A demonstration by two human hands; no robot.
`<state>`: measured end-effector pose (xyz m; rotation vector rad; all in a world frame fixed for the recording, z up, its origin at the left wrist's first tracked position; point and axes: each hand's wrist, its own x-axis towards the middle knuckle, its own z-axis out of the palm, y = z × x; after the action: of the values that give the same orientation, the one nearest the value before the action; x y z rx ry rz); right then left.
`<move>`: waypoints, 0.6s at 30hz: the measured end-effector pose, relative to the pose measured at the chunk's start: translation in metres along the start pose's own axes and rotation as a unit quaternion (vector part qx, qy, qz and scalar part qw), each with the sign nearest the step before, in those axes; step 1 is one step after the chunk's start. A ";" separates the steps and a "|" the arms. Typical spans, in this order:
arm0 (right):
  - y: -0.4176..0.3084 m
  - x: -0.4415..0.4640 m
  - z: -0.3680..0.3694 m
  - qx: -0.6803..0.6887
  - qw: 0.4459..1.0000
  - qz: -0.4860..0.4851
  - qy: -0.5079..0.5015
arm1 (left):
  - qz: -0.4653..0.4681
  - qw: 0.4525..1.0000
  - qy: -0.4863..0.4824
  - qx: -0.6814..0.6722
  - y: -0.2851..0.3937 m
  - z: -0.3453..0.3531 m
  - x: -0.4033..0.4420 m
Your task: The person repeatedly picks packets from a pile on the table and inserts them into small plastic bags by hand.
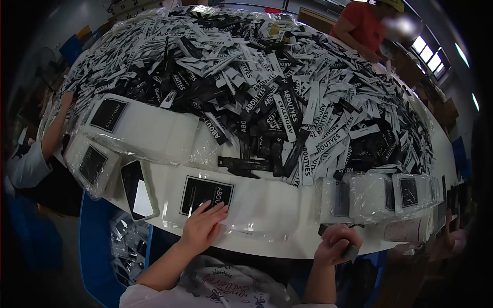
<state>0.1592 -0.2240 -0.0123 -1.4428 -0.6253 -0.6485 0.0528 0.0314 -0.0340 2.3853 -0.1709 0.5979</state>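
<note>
Your left hand (206,227) lies open and palm down on a flat plastic bag (264,203), with its fingers stretched over the lower right part of a black label (197,192) where the letters "ABOU" can be read. This bag is in front of you, on the near side of the white table (303,244), a little to the left of the middle. Your right hand (336,244) is curled tightly around a small dark object (351,253) at the near edge, to the right of the bag; the fingers cover most of it, so I cannot tell what it is. To the left of the bag lies a phone (139,187), and beyond the phone are a small wrapped pack (92,164) and a larger wrapped pack (154,128), both with black labels. On the right side, a row of wrapped packs (372,197) stands behind your right hand, and a pinkish cylinder (405,230) lies near them. A big heap of black and white strips (267,97), many printed "ABOUTYES", covers the far part of the table. At the far right a person in a red top (359,25) leans near the heap, and at the left another person's arm (54,133) reaches toward it.
</note>
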 end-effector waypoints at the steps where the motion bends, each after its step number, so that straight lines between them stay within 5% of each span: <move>1: 0.000 -0.006 0.004 0.056 0.997 -0.012 0.050 | 0.001 1.000 -0.012 -0.006 0.001 -0.001 0.000; 2: 0.010 -0.021 0.005 -0.045 0.997 0.062 0.034 | 0.003 1.000 -0.023 -0.012 0.001 -0.001 0.000; 3: 0.006 -0.027 0.002 -0.045 0.997 0.059 0.033 | 0.005 1.000 -0.021 -0.013 0.003 -0.002 0.001; 5: 0.003 -0.034 0.000 -0.049 0.970 0.235 -0.023 | 0.017 1.000 -0.024 -0.004 0.005 -0.005 0.003; 6: 0.000 -0.033 -0.006 0.051 0.991 0.124 -0.011 | 0.006 1.000 -0.025 -0.002 0.010 -0.007 0.002; 7: -0.003 -0.038 -0.005 0.053 0.989 0.135 -0.013 | -0.025 0.999 -0.034 -0.029 0.016 -0.011 0.005; 9: -0.003 -0.041 -0.001 -0.067 0.995 0.068 0.029 | -0.025 0.999 -0.003 -0.020 0.022 -0.016 0.018; 11: 0.015 -0.057 -0.011 -0.171 0.977 0.118 -0.047 | -0.028 0.999 0.036 -0.004 0.030 -0.021 0.017; 13: -0.002 -0.051 -0.014 -0.037 0.950 0.311 0.001 | -0.038 0.996 0.073 0.016 0.041 -0.026 0.015; 18: -0.052 -0.033 0.026 0.131 0.892 0.430 -0.049 | 0.100 0.994 -0.041 0.020 0.068 -0.010 0.008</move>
<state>0.0990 -0.1986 -0.0002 -1.3281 -0.0900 0.2068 0.0373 -0.0147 0.0155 2.4501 -0.4419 0.5995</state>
